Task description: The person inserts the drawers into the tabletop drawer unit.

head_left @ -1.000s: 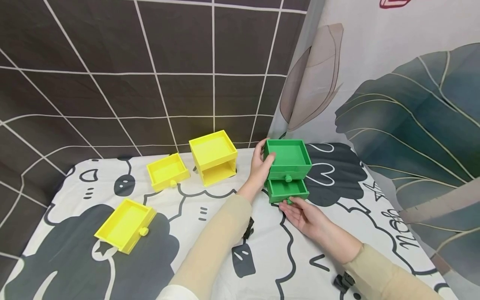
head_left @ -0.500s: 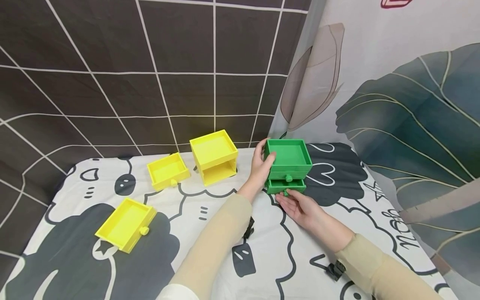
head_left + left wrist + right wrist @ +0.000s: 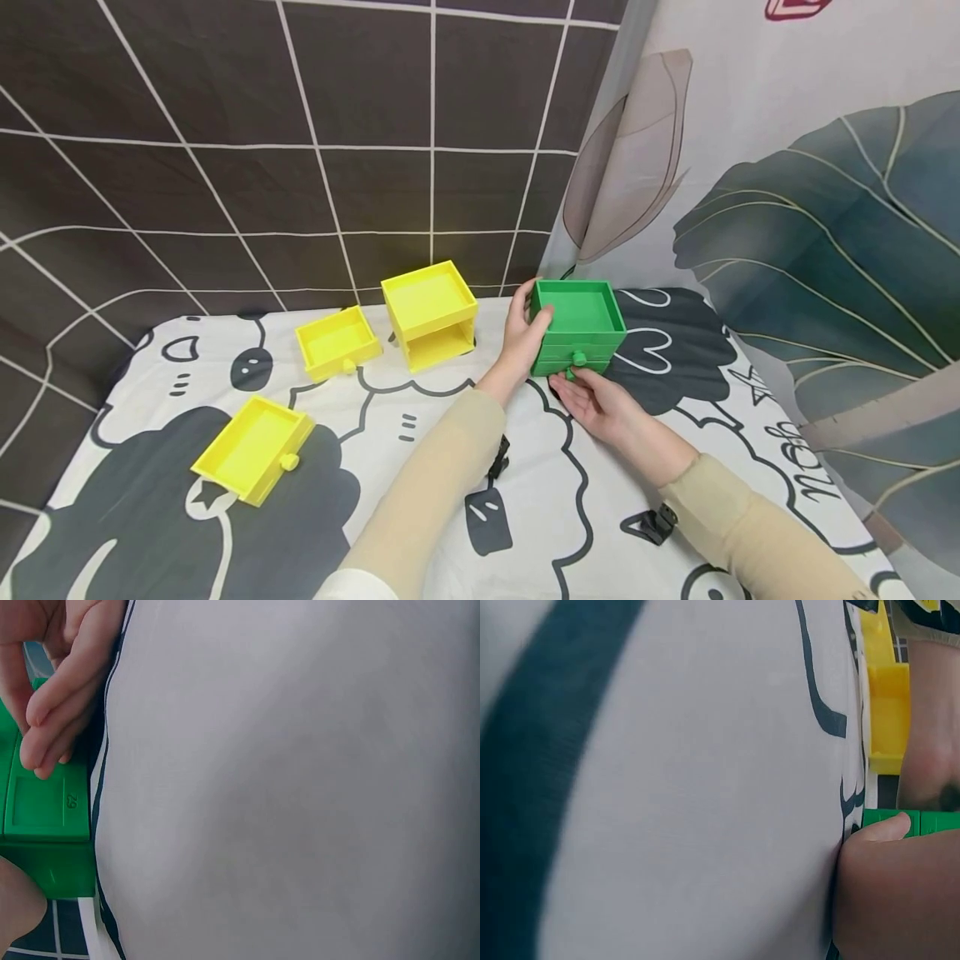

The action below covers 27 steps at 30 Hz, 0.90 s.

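Observation:
A small green drawer cabinet (image 3: 577, 308) with a tray-like top stands toward the right of the cloth in the head view. My left hand (image 3: 521, 333) grips its left side, thumb over the top rim and fingers round behind. At the front, my right hand (image 3: 592, 400) pinches the knob of the lower green drawer (image 3: 551, 367), which sits flush under the upper one. In the left wrist view the right hand's fingers (image 3: 60, 712) lie close to the green front. The right wrist view shows only a strip of green cabinet (image 3: 930, 820) beside the hand.
Left of the green cabinet stands a yellow cabinet (image 3: 438, 321) with an open front. Further left lie two yellow drawers, one near the back (image 3: 337, 342) and one nearer the front (image 3: 251, 450). A dark gridded backdrop (image 3: 360, 192) rises behind the patterned cloth (image 3: 420, 417).
The lower green drawer has slid in from standing well out to flush with the cabinet. My right hand has moved inward with its knob, while my left hand has stayed in place.

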{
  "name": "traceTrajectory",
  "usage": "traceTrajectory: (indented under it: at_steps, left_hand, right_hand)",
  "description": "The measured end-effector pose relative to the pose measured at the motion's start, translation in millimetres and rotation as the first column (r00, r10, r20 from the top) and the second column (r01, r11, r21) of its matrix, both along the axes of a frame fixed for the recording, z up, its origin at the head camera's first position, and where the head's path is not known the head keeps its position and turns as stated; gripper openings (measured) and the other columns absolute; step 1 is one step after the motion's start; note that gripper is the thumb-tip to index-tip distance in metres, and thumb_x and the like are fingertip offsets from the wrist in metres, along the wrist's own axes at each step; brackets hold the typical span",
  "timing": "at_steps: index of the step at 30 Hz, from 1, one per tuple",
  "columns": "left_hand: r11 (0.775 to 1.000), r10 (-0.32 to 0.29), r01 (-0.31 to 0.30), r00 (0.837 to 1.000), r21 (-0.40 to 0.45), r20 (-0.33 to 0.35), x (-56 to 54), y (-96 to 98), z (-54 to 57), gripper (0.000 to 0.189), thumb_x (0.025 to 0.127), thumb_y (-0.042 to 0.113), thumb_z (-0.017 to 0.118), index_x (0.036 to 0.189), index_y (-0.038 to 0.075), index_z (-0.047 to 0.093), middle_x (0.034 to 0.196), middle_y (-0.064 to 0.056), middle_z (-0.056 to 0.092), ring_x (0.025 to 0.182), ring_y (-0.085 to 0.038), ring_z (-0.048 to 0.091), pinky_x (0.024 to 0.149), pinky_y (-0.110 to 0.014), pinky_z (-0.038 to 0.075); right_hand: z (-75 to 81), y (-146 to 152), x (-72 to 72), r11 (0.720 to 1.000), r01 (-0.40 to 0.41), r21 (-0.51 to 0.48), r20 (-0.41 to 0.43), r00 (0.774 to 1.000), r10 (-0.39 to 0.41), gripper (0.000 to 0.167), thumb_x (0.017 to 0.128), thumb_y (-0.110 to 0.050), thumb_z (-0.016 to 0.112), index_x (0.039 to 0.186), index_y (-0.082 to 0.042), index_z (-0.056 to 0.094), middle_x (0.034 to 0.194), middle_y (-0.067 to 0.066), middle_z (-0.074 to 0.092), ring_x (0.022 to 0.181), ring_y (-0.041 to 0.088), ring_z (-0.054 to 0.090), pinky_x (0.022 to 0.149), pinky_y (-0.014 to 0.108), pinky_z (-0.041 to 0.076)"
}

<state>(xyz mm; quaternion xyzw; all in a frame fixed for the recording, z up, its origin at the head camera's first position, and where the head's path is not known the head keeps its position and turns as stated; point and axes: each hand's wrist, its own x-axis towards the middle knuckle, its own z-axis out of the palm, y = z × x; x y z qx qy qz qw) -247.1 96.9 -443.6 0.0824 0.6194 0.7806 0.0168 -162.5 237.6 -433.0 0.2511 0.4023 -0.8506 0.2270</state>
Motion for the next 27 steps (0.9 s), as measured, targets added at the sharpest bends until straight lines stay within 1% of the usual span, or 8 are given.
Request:
traceTrajectory:
  at_steps: [4, 8, 13, 16, 19, 21, 24, 27]
  left_hand:
    - [1.0, -0.007, 0.007, 1.0, -0.013, -0.001, 1.4, 0.1, 0.3, 0.06, 0.104, 0.013, 0.054, 0.161, 0.008, 0.038, 0.156, -0.017, 0.05, 0.145, -0.031, 0.049, 0.127, -0.048, 0.038]
    - [1.0, -0.004, 0.004, 1.0, -0.024, -0.012, 2.2, 0.1, 0.6, 0.059, 0.104, 0.014, 0.053, 0.161, 0.007, 0.038, 0.156, -0.018, 0.049, 0.145, -0.033, 0.049, 0.127, -0.048, 0.037]
    - [0.999, 0.0, -0.001, 0.999, -0.032, -0.037, 1.5, 0.2, 1.2, 0.059, 0.104, 0.013, 0.053, 0.16, 0.005, 0.038, 0.155, -0.02, 0.049, 0.143, -0.034, 0.05, 0.126, -0.048, 0.039]
    - [1.0, -0.003, 0.002, 0.999, -0.024, -0.036, 1.4, -0.1, 1.8, 0.059, 0.104, 0.013, 0.053, 0.16, 0.005, 0.038, 0.154, -0.02, 0.05, 0.143, -0.034, 0.05, 0.125, -0.047, 0.039]
    - [1.0, -0.006, 0.006, 1.0, -0.008, -0.015, 0.8, -1.0, 2.7, 0.059, 0.103, 0.014, 0.055, 0.16, 0.006, 0.039, 0.154, -0.02, 0.05, 0.143, -0.034, 0.05, 0.125, -0.047, 0.039]
    - [1.0, -0.019, 0.019, 1.0, 0.007, 0.01, -0.3, -2.4, 3.6, 0.06, 0.102, 0.014, 0.056, 0.16, 0.007, 0.039, 0.156, -0.019, 0.05, 0.144, -0.034, 0.049, 0.126, -0.047, 0.039]
    - [0.999, -0.045, 0.044, 0.998, 0.019, 0.048, -3.3, -5.9, 5.1, 0.062, 0.101, 0.013, 0.059, 0.16, 0.008, 0.041, 0.157, -0.018, 0.05, 0.146, -0.033, 0.049, 0.127, -0.047, 0.039]
    - [0.997, -0.074, 0.073, 0.994, 0.012, 0.077, -5.2, -11.2, 8.0, 0.062, 0.101, 0.012, 0.062, 0.16, 0.009, 0.042, 0.157, -0.016, 0.05, 0.146, -0.032, 0.05, 0.125, -0.046, 0.041]
  right_hand:
    - [-0.2, 0.5, -1.2, 1.0, 0.016, -0.017, 0.005, 1.0, -0.016, 0.029, 0.116, -0.017, 0.038, 0.103, -0.006, 0.062, 0.09, 0.009, 0.08, 0.089, 0.015, 0.08, 0.093, 0.021, 0.063]
    - [0.0, 1.6, -1.0, 0.999, 0.016, -0.032, 0.012, 1.0, -0.015, 0.031, 0.116, -0.018, 0.038, 0.103, -0.005, 0.063, 0.09, 0.009, 0.08, 0.09, 0.016, 0.08, 0.095, 0.022, 0.063]
    - [-0.3, 3.1, 0.0, 0.999, 0.0, -0.032, -0.012, 1.0, 0.0, 0.03, 0.116, -0.018, 0.038, 0.105, -0.005, 0.063, 0.091, 0.011, 0.081, 0.091, 0.016, 0.081, 0.094, 0.023, 0.064]
    - [-1.0, 4.3, 1.1, 0.999, -0.016, -0.029, -0.027, 1.0, 0.015, 0.03, 0.116, -0.018, 0.038, 0.106, -0.002, 0.062, 0.092, 0.012, 0.081, 0.091, 0.017, 0.081, 0.092, 0.024, 0.064]
    - [-1.4, 6.0, 3.4, 0.999, -0.031, -0.035, -0.025, 0.999, 0.03, 0.032, 0.115, -0.019, 0.04, 0.105, 0.0, 0.064, 0.094, 0.012, 0.081, 0.091, 0.017, 0.081, 0.092, 0.024, 0.064]
    - [-1.0, 6.9, 5.4, 0.999, -0.042, -0.035, -0.016, 0.999, 0.041, 0.032, 0.115, -0.019, 0.042, 0.106, 0.0, 0.065, 0.096, 0.012, 0.081, 0.093, 0.017, 0.081, 0.093, 0.023, 0.064]
    - [-0.6, 8.0, 8.8, 0.999, -0.053, -0.003, -0.01, 0.999, 0.053, 0.03, 0.115, -0.02, 0.043, 0.108, -0.001, 0.065, 0.097, 0.01, 0.081, 0.094, 0.016, 0.08, 0.094, 0.023, 0.064]
    - [-0.3, 9.7, 12.3, 0.997, -0.072, 0.018, -0.018, 0.997, 0.072, 0.027, 0.115, -0.021, 0.043, 0.114, -0.001, 0.062, 0.099, 0.01, 0.081, 0.095, 0.015, 0.08, 0.094, 0.023, 0.064]
